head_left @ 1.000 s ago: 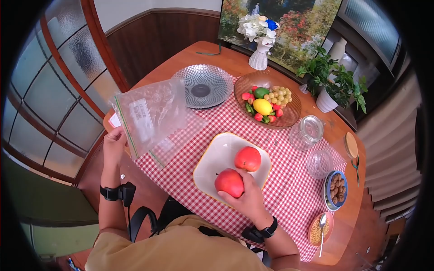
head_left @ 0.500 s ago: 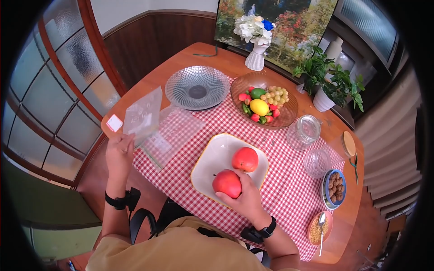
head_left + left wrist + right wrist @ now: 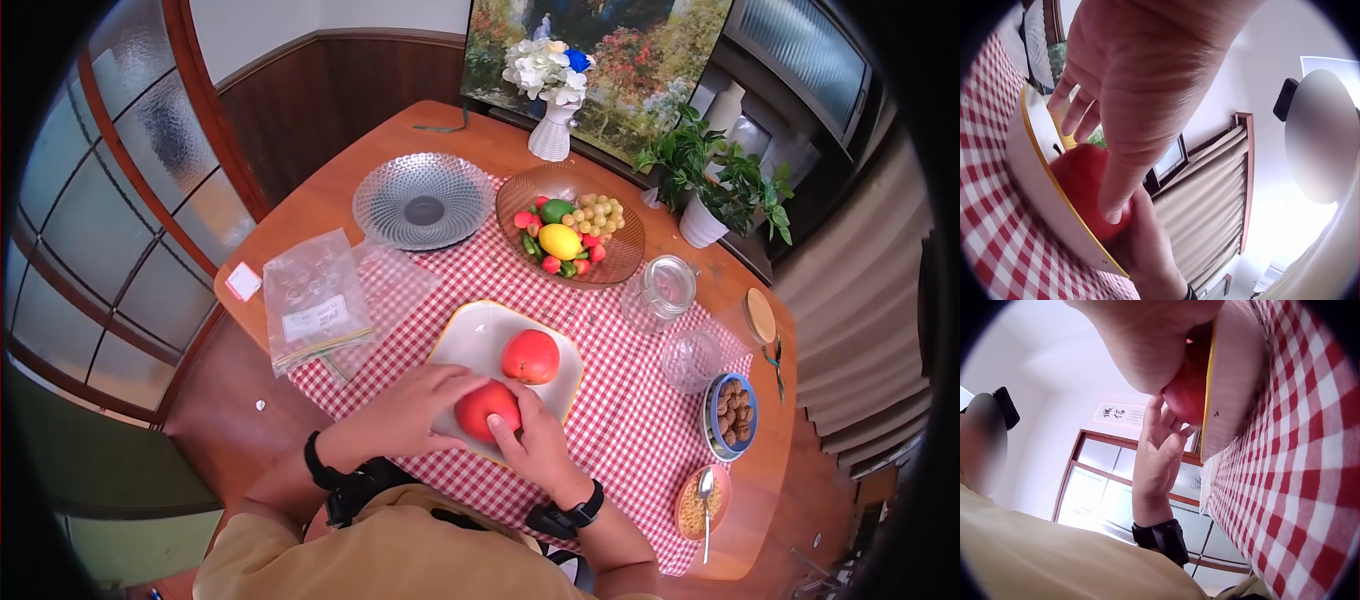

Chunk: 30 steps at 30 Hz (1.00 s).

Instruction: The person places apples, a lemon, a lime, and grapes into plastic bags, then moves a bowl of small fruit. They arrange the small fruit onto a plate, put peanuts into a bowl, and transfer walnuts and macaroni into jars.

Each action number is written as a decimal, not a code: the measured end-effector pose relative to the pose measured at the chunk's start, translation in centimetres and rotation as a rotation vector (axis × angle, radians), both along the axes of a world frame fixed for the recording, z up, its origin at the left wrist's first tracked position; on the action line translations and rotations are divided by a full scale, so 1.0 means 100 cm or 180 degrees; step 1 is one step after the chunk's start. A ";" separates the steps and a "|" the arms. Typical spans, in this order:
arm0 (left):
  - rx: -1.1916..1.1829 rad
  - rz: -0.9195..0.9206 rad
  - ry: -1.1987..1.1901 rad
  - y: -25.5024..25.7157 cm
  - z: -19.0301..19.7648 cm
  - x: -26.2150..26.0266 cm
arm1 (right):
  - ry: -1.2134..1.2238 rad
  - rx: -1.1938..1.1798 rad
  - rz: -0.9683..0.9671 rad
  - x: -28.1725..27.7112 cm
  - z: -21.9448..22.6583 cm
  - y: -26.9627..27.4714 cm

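In the head view, a white rectangular dish with a yellow rim (image 3: 468,335) sits on the checked cloth. My right hand (image 3: 535,442) holds a red apple (image 3: 486,410) at the dish's near side, thumb on top and fingers round its far right side. From the left my left hand (image 3: 408,408) reaches over the dish's near left part, fingers extended and thumb apart, its fingertips right at this apple. Its dark stem (image 3: 1057,149) shows in the left wrist view. A second red apple (image 3: 530,357) lies in the dish behind it.
Left of the dish lie clear zip bags (image 3: 318,300). Behind stand a grey glass plate (image 3: 385,205) and an amber fruit bowl (image 3: 625,250). To the right are a glass jar (image 3: 663,292), a clear glass bowl (image 3: 690,360), a bowl of walnuts (image 3: 735,412) and a pink bowl with a spoon (image 3: 707,485).
My left hand has let go of the zip bag, which now lies flat on the table, and has moved right to the apple. My right hand keeps holding the apple.
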<state>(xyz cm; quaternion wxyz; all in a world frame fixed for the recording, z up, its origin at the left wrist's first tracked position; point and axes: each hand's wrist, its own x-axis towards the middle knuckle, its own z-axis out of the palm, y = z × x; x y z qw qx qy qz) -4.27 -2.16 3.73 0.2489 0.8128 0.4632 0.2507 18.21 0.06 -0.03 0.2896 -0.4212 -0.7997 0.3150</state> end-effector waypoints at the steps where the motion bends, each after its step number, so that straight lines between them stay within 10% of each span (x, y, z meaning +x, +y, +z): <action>1: 0.0151 -0.0151 0.0177 0.003 -0.005 0.008 | 0.0087 -0.0006 0.0032 0.001 -0.001 0.001; 9: 0.0273 -0.0445 0.0303 0.031 -0.008 0.008 | 0.0601 -0.0259 -0.0406 0.000 -0.006 0.000; 18: 0.0455 0.1809 0.0258 0.135 0.043 -0.069 | 0.0361 -0.0295 -0.0470 0.001 -0.001 -0.003; 30: -0.0019 0.2592 0.1048 0.210 0.013 -0.076 | 0.0040 0.0334 -0.0212 0.003 -0.014 -0.002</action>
